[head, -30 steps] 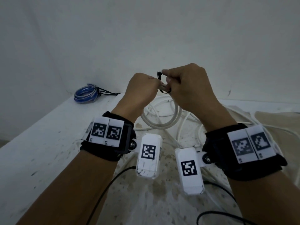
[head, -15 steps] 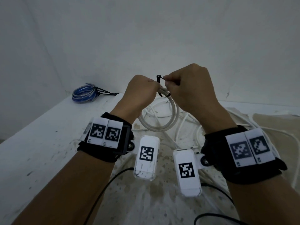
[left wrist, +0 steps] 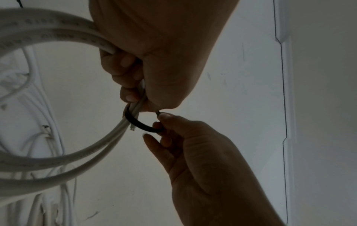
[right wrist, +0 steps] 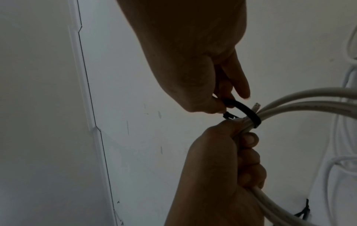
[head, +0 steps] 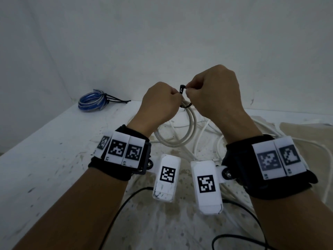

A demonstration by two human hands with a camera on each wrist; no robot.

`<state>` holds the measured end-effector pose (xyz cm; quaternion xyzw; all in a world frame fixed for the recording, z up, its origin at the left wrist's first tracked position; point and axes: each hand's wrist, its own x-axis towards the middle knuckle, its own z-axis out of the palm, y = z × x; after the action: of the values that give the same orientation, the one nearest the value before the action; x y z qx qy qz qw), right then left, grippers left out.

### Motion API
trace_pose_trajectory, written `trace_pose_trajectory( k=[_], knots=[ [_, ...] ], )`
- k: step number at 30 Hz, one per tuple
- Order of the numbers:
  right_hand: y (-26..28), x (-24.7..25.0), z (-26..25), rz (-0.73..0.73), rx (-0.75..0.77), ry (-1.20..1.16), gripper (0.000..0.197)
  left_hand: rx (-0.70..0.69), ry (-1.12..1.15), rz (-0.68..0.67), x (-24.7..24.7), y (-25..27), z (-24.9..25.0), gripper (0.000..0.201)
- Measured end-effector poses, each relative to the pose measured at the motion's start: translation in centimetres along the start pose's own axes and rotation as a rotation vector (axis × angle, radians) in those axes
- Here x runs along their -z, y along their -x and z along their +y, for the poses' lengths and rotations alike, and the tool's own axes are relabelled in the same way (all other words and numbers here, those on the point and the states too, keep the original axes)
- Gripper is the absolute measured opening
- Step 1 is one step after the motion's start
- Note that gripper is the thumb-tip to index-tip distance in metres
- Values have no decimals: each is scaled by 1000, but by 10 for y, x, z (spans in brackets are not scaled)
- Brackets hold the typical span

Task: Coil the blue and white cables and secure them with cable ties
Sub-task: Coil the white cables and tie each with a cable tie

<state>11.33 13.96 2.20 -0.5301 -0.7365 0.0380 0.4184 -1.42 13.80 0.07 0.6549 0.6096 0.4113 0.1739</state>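
My left hand (head: 167, 101) grips a coil of white cable (head: 191, 129) at its top and holds it up above the table. A black cable tie (head: 181, 89) is looped around the gathered strands right beside that hand. My right hand (head: 196, 91) pinches the tie between thumb and forefinger. In the left wrist view the tie (left wrist: 139, 124) curves from the coil (left wrist: 67, 156) to the right hand (left wrist: 173, 126). The right wrist view shows the tie (right wrist: 249, 114) round the strands just above the left hand (right wrist: 222, 152). A blue cable coil (head: 90, 102), bound with black ties, lies at the back left.
Loose white cables (head: 207, 136) sprawl over the stained white table (head: 54, 159) under and right of my hands. Black cords (head: 126, 199) run along the front. A plain wall rises close behind. A beige patch (head: 306, 134) lies at the right.
The tie's loop has drawn smaller and closer against the white strands. Both hands stay together at the top of the coil and have shifted only slightly.
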Motion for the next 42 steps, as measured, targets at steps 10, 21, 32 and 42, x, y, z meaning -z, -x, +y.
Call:
trace_pose_trajectory(
  k=[10,21,32,42],
  knots=[
    [-7,-13,17,-123,-193,-452,18,-98,-119,-90,6,1,1,25],
    [-7,-14,17,-44,-203,-513,8,-158,-56,-78,3,0,2,29],
    [-8,0,12,-79,-448,-598,25,-171,106,-70,5,1,10,33],
    [-10,5,17,-242,-748,-978,8,-247,-18,-202,7,3,9,46]
  ],
)
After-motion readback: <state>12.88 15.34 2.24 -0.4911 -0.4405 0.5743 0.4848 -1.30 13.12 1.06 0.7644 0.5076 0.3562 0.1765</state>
